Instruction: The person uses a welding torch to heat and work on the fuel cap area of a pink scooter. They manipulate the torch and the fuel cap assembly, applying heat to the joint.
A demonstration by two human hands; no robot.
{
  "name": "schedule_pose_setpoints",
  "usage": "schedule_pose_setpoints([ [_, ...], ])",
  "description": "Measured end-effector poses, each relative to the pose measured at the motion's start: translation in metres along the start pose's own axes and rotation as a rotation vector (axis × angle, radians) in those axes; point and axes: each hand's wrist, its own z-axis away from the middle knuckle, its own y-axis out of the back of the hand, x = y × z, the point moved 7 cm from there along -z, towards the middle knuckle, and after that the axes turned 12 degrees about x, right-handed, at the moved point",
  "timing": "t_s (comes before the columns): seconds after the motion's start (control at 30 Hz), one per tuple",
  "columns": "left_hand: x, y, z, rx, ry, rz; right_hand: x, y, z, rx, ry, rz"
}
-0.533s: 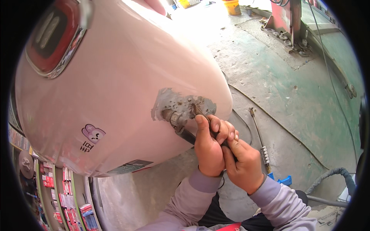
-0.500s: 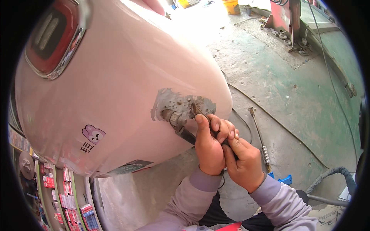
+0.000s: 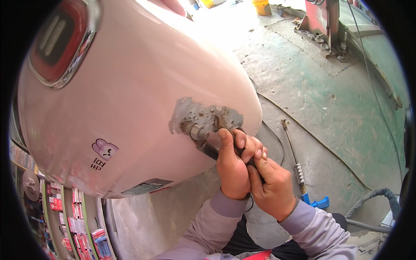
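Observation:
A pink car body panel [image 3: 134,95] fills the left and middle. Low on its right end is a rough grey bare-metal patch [image 3: 187,108] with several dark pits. A metal fitting [image 3: 193,131] with a black handle or cable behind it stands against the patch. My left hand [image 3: 234,171] is closed around a thin dark metal rod [image 3: 226,126], its tip at the right half of the patch. My right hand [image 3: 274,184] is closed just behind, fingers against the left hand and on the rod's rear part. The fingers hide most of the rod.
A slide hammer [image 3: 298,172] with a blue handle [image 3: 319,202] lies on the floor to the right. A dark cable [image 3: 312,135] crosses the floor. Racks of small packages [image 3: 80,229] stand at lower left. A red post [image 3: 323,17] and yellow bucket [image 3: 261,7] are farther off.
Almost nothing differs. Both hands have shifted very slightly left, still closed, and the rod's tip stays at the patch.

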Motion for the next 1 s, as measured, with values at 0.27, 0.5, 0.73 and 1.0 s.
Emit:
schedule_pose_setpoints([
  [0.27,0.002,0.002,0.002,0.013,0.029,-0.045,-0.001,0.0,0.0,0.019,-0.025,-0.052],
  [0.5,0.001,0.004,0.001,-0.017,0.065,-0.083,-0.003,-0.001,0.004,0.04,-0.04,-0.081],
  [0.73,-0.001,0.005,-0.001,-0.006,0.047,-0.08,0.002,-0.002,0.001,0.045,-0.077,-0.058],
  [1.0,-0.001,0.0,-0.002,-0.035,0.033,-0.077,0.008,0.002,-0.002,-0.012,-0.161,-0.101],
])
